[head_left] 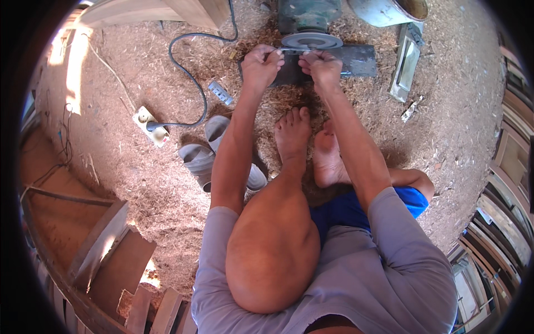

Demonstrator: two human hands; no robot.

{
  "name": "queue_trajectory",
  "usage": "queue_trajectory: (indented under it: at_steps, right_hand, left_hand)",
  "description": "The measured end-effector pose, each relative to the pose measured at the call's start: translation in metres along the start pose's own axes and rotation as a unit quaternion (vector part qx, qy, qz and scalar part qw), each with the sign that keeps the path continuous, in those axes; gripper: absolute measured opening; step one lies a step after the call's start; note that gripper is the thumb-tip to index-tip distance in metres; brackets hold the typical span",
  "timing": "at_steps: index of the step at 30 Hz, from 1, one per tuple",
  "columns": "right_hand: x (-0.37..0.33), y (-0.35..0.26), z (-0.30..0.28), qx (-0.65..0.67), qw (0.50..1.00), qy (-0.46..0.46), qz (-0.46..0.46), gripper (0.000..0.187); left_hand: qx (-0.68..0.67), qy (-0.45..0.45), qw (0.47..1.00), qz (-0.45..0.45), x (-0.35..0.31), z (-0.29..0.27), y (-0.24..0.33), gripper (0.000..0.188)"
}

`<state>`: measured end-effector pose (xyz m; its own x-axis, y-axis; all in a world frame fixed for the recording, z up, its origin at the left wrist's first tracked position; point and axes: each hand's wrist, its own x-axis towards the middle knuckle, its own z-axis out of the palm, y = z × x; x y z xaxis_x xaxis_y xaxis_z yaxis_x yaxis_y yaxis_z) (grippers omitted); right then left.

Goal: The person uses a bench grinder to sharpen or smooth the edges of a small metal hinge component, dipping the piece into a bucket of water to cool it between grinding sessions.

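At the far middle, a round grey grinding wheel [311, 40] is mounted on a green motor housing [309, 15]. A thin, light metal strip [290, 49] lies level along the wheel's near edge; whether it touches the wheel I cannot tell. My left hand [261, 65] pinches its left end between thumb and fingers. Its right end sits in the closed fingers of my right hand [324, 68]. Under both hands is a dark flat plate [356, 60] on the ground. The strip's exact kind is too small to make out.
My bare feet [293, 133] rest close to the plate. Slippers [198, 158], a power strip [151, 127] with a dark cable [203, 92], and a small grey-blue box [220, 92] lie to the left. A wooden piece [408, 64] and white bucket [384, 12] are at right.
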<state>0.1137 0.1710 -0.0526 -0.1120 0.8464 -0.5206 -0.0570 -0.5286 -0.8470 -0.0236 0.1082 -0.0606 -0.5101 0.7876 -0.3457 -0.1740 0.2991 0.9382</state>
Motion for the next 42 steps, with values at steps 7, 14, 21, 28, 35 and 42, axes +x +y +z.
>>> queue_trajectory:
  at_steps: [7,14,21,28,35,42]
  right_hand:
    - [-0.003,-0.003,-0.003,0.033,0.999,0.014,0.003,0.009]
    - [-0.002,-0.004,-0.005,0.015,1.0,0.003,0.017,0.011]
    - [-0.002,0.0,0.001,0.011,1.0,0.008,0.015,0.008]
    - [-0.001,0.003,0.005,-0.026,1.0,0.005,-0.007,0.009]
    - [-0.002,0.0,0.003,-0.021,1.0,0.008,-0.001,0.009]
    - [-0.004,-0.004,-0.002,0.015,1.0,0.009,0.015,0.011]
  left_hand:
    - [0.059,0.007,0.998,-0.003,0.001,0.007,0.002,0.015]
    - [0.075,-0.007,0.997,0.016,0.001,0.006,0.001,0.015]
    - [0.025,-0.009,1.0,0.005,0.0,0.001,0.0,0.014]
    - [-0.019,0.01,1.0,0.019,0.0,-0.001,-0.002,0.01]
    - [-0.017,0.006,1.0,0.017,-0.003,0.0,0.002,0.011]
    - [0.054,0.012,0.998,0.016,0.0,0.005,0.002,0.014]
